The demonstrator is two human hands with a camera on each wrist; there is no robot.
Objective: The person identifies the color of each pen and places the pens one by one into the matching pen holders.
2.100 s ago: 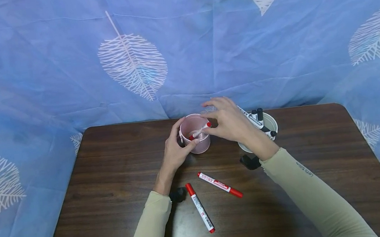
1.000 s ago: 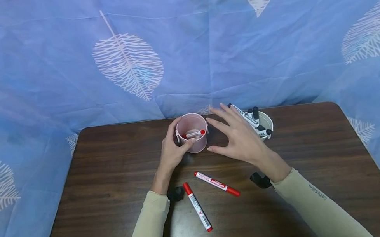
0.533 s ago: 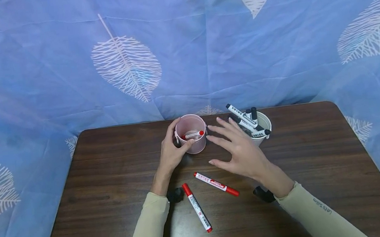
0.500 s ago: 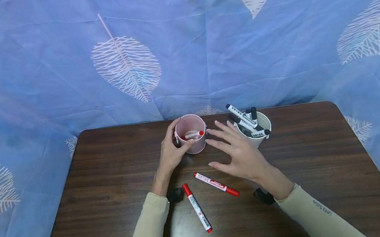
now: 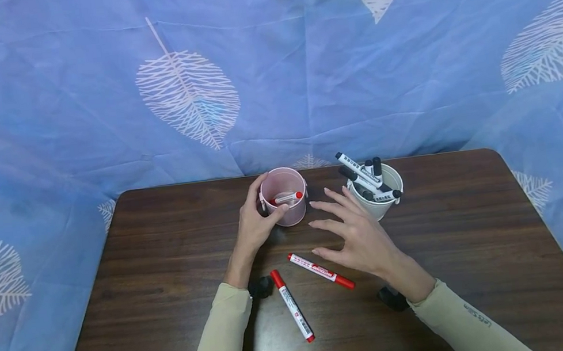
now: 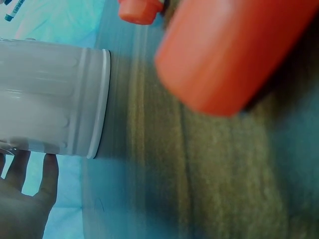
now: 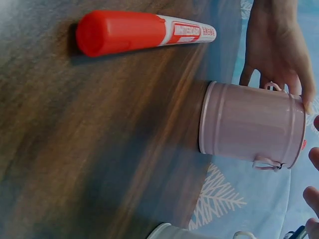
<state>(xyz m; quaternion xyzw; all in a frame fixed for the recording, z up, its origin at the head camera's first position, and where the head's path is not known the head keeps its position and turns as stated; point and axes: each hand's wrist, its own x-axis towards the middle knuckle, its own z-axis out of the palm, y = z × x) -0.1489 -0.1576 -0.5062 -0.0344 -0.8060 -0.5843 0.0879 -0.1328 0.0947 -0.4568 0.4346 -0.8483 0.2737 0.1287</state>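
Note:
My left hand [image 5: 253, 225] grips the side of a small pink bucket [image 5: 294, 216], thumb at the near rim and fingers round the left side. Inside the bucket lies a red marker [image 5: 289, 198] with a white barrel. My right hand [image 5: 364, 241], fingers spread and holding nothing, hovers right of the bucket. Just below and left of it, a red-and-white marker [image 5: 321, 270] lies slanted on the table. A second such marker [image 5: 292, 306] lies closer to the front. In the right wrist view, the pink bucket [image 7: 254, 124] stands beyond one loose marker [image 7: 144, 32].
A white bucket [image 5: 380, 209] with several black-capped markers [image 5: 359, 169] stands right of the pink one, behind my right hand. The brown wooden table [image 5: 167, 269] ends at the back against a blue leaf-patterned cloth [image 5: 271, 84].
My right hand has let go of the red marker inside the pink bucket, spread its fingers and drawn back toward the loose markers. My left hand stays on the bucket.

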